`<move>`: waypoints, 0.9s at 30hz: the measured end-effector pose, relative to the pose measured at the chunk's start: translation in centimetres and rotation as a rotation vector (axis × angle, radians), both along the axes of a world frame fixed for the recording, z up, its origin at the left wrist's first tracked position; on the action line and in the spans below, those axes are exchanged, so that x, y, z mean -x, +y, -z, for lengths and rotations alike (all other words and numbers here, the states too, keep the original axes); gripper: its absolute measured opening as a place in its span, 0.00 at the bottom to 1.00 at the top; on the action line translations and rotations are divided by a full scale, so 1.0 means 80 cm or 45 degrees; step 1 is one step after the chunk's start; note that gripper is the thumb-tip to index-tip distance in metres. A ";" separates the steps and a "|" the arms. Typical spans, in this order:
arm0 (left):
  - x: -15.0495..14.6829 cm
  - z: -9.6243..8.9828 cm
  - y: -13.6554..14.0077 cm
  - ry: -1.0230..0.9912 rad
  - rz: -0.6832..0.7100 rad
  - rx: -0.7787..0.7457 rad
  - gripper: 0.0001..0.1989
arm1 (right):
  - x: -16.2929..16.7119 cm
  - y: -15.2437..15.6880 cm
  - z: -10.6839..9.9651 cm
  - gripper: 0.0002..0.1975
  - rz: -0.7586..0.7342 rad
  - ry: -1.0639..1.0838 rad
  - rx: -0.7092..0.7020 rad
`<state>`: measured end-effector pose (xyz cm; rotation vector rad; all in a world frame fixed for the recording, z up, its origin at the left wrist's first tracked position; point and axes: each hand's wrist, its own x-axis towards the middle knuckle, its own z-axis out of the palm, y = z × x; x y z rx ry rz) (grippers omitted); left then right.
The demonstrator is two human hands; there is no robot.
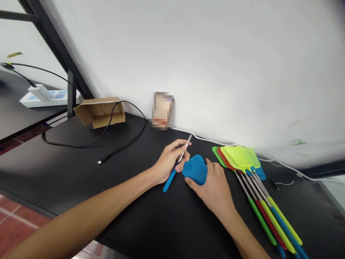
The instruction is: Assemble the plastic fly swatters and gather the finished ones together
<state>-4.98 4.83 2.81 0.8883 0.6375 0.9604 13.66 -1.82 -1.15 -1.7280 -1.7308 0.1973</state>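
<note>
My left hand [172,158] is closed around a fly swatter handle [169,180], a blue grip with a silver metal rod pointing up and away past the fingers. The rod's far end is bare. My right hand [217,181] grips a blue mesh fly swatter head [195,169] by its right side, thumb along the near edge. The head lies just right of the left fingers, apart from the rod's tip. To the right rests a pile of fly swatters [242,158] with green, red, yellow and blue heads, metal rods and coloured grips.
An open cardboard box [107,112] lies on its side at the back left of the black table [129,219]. A black cable [78,145] loops before it. A blurred-out item [162,110] leans on the wall. White cables [212,141] run along the wall's base.
</note>
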 end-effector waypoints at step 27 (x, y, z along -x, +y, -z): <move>-0.013 0.012 -0.034 0.333 0.463 -0.190 0.16 | -0.024 -0.010 -0.046 0.19 -0.217 1.788 0.229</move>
